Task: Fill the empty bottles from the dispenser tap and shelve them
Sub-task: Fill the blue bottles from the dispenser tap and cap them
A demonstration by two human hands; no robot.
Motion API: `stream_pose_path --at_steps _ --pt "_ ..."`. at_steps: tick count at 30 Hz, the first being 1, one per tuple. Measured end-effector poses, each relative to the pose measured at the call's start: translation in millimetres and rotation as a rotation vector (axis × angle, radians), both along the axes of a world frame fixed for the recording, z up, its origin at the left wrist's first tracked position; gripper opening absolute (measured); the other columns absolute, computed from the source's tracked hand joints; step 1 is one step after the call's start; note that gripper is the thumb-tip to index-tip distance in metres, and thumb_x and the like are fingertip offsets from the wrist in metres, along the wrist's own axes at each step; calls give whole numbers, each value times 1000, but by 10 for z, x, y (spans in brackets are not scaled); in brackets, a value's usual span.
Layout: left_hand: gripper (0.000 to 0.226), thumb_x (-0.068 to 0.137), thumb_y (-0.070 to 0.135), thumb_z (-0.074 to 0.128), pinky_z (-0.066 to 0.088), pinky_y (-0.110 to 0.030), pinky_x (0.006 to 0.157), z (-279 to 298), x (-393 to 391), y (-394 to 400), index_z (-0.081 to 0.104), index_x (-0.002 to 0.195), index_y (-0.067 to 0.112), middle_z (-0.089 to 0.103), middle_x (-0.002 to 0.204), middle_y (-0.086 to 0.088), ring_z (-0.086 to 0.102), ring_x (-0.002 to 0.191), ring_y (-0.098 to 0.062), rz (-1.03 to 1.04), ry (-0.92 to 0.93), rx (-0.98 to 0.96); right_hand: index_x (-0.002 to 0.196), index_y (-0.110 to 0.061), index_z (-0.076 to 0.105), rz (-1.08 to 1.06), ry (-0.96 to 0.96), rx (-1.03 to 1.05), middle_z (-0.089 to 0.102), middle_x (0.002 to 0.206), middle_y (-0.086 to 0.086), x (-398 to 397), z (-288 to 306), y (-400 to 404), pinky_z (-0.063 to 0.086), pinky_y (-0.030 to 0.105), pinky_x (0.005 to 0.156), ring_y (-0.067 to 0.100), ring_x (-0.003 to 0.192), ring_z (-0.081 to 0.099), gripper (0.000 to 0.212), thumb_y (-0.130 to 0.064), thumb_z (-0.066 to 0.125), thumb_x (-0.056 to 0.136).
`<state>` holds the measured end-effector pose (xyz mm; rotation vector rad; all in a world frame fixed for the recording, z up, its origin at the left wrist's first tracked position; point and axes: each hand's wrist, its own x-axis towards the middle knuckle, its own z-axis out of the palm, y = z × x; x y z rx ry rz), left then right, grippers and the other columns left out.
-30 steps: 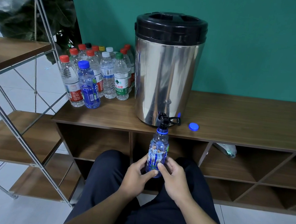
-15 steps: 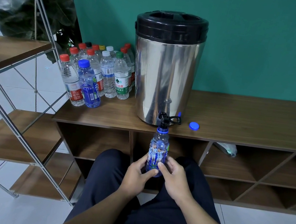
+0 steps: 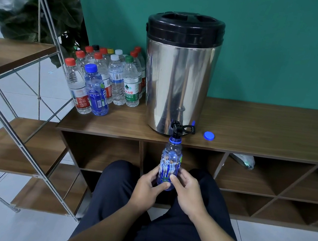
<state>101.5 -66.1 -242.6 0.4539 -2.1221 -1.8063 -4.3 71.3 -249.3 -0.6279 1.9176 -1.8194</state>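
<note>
At nine o'clock, capped bottles [image 3: 106, 85] cluster on the shelf top [image 3: 254, 128], left of the steel dispenser [image 3: 180, 72]. At six o'clock, the left hand [image 3: 148, 189] and right hand [image 3: 189, 193] both curl around an upright blue bottle [image 3: 170, 162], its mouth just under the tap [image 3: 176, 129]. A blue cap [image 3: 209, 135] lies at three o'clock of the tap.

The dispenser [image 3: 178, 78] is mirror-bright steel under a black lid [image 3: 186, 28], its tap [image 3: 177, 127] black. The bottle [image 3: 170, 162] is clear blue, its label showing blue-and-white striped figures. A blue cap [image 3: 209, 135] lies on the brown wood-grain bench [image 3: 264, 130]; the wall [image 3: 265, 43] is teal
</note>
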Motion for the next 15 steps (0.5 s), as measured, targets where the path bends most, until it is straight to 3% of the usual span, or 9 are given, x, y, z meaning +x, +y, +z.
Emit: stream_pose_path --at_steps 15 --pt "54 105 1 75 54 -49 120 14 6 9 66 152 27 77 142 5 71 136 -18 -4 6 1 141 -18 71 2 -18 -12 78 134 -1 -17 -34 -3 58 52 111 19 128 73 34 -6 64 110"
